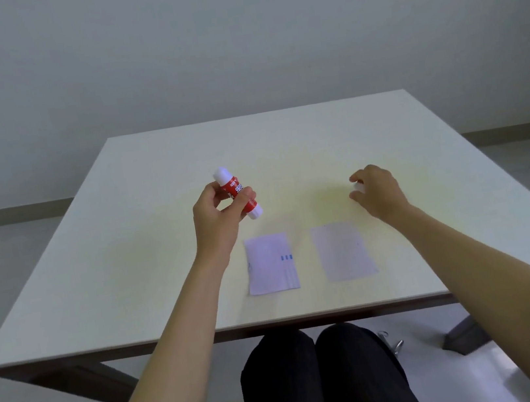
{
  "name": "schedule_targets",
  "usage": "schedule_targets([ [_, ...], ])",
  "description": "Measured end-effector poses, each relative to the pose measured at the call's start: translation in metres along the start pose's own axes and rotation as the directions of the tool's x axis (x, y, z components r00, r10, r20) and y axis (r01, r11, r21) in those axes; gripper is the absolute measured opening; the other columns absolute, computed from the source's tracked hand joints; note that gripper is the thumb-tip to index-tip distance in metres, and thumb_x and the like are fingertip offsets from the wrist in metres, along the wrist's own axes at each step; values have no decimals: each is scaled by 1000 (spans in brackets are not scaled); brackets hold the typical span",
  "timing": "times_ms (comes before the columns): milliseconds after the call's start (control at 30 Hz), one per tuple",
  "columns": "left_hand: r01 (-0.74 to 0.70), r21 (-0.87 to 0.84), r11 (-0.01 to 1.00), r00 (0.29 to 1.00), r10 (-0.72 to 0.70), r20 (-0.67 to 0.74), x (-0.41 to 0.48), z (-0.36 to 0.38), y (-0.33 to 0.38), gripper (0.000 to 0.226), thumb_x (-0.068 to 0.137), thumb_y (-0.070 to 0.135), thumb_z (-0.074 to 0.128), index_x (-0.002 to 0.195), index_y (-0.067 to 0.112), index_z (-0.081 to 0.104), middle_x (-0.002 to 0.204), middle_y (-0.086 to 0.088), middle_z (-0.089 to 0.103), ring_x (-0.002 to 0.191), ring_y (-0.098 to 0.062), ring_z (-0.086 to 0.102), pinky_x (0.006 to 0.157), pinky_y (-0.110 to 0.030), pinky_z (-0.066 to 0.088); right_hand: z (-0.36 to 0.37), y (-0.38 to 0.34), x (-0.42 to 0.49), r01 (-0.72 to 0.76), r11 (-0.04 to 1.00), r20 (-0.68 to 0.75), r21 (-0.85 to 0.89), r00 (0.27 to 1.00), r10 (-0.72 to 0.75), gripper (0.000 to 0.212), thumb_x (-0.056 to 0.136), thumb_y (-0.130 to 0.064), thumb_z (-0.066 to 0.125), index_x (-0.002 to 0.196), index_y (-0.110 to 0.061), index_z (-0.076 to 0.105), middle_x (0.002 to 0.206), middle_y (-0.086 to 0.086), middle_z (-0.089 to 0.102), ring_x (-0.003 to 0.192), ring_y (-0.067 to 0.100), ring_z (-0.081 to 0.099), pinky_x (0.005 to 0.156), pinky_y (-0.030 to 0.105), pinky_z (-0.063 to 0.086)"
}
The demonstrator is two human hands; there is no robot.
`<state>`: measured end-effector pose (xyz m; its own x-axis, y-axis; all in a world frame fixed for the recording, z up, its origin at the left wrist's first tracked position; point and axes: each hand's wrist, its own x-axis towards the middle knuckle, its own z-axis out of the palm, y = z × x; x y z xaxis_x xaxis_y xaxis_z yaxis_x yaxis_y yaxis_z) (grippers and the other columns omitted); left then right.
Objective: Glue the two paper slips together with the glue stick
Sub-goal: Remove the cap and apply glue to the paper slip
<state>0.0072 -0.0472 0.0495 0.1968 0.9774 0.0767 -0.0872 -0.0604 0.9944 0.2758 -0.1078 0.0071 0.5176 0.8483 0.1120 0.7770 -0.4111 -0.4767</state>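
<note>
My left hand [216, 218] holds a red-and-white glue stick [238, 193] tilted above the table, its white rounded end pointing up and away. Two pale paper slips lie flat near the front edge. The left slip [270, 263] has small blue marks and sits just below and to the right of my left hand. The right slip [344, 251] looks plain. My right hand [377, 192] hovers low over the table beyond the right slip, fingers curled around a small white piece [359, 187] that looks like the glue stick's cap.
The white table [166, 284] stands against a plain wall, its front edge just above my dark-trousered knees [318, 382]. Part of a metal chair base [393, 343] shows on the floor below.
</note>
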Motion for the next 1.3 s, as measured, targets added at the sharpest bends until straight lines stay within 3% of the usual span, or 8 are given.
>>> schedule_targets([
  [200, 53, -140, 989, 998, -58, -32, -4, 3, 1, 13, 83, 7, 68, 95, 12, 67, 95, 1, 67, 100, -27, 67, 85, -33, 56, -5, 2, -6, -18, 1000, 39, 3, 999, 17, 54, 82, -15, 67, 133, -8, 50, 129, 19, 52, 114, 36, 53, 94, 40, 42],
  [300, 84, -153, 985, 993, -96, -73, -4, 9, 1, 12, 82, 14, 71, 93, 17, 69, 99, 9, 68, 95, -12, 65, 84, -25, 52, -14, -20, -17, 81, 997, -116, -17, 990, -83, 58, 83, -24, 69, 135, -11, 48, 134, 19, 47, 117, 36, 51, 99, 44, 40],
  [367, 134, -182, 974, 982, -154, -105, -4, 16, 1, 6, 81, 19, 72, 86, 22, 70, 96, 6, 69, 92, -12, 62, 87, -26, 50, -17, -50, -31, 197, 956, -168, 217, 972, -162, 49, 83, -25, 69, 128, -13, 54, 123, 13, 56, 97, 28, 62, 89, 35, 48],
  [467, 221, -271, 937, 958, -260, -120, -7, 31, 4, 2, 80, 24, 72, 79, 23, 70, 92, 1, 67, 89, -14, 61, 90, -29, 45, -9, -95, -57, 115, 728, 56, 676, 977, -206, 37, 86, -22, 66, 122, -20, 56, 98, 1, 64, 73, 20, 67, 69, 23, 52],
  [600, 227, -365, 903, 957, -276, -87, -11, 42, 4, 2, 81, 24, 70, 82, 22, 72, 90, 9, 74, 84, -2, 71, 102, -28, 40, 3, -116, -67, 7, 500, 64, 866, 990, -125, 23, 90, -6, 58, 113, -1, 59, 75, 5, 64, 57, 16, 64, 62, 25, 54],
  [967, 214, -283, 935, 976, -218, 20, -19, 44, 3, 13, 78, 22, 74, 91, 18, 72, 98, 3, 72, 104, -14, 66, 89, -25, 43, 7, -132, -71, -456, 356, 421, 816, 890, 174, 44, 94, -36, 35, 58, -13, 40, 41, -6, 31, 29, 11, 24, 36, 18, 20],
  [1167, 208, -311, 927, 974, -226, -23, -19, 41, 2, 17, 80, 21, 72, 94, 12, 70, 105, -5, 72, 108, -20, 65, 99, -31, 45, 0, -117, -71, -169, 369, 220, 914, 970, -100, 20, 96, -23, 52, 97, -6, 62, 72, 6, 59, 50, 17, 55, 59, 26, 49],
  [1300, 216, -295, 931, 976, -216, 33, -21, 41, 1, 6, 80, 23, 73, 84, 20, 70, 103, -2, 73, 105, -16, 65, 98, -29, 42, 0, -120, -71, -386, 381, 409, 840, 912, 22, 46, 96, -41, 44, 70, -7, 58, 51, 0, 43, 34, 12, 35, 38, 21, 33],
])
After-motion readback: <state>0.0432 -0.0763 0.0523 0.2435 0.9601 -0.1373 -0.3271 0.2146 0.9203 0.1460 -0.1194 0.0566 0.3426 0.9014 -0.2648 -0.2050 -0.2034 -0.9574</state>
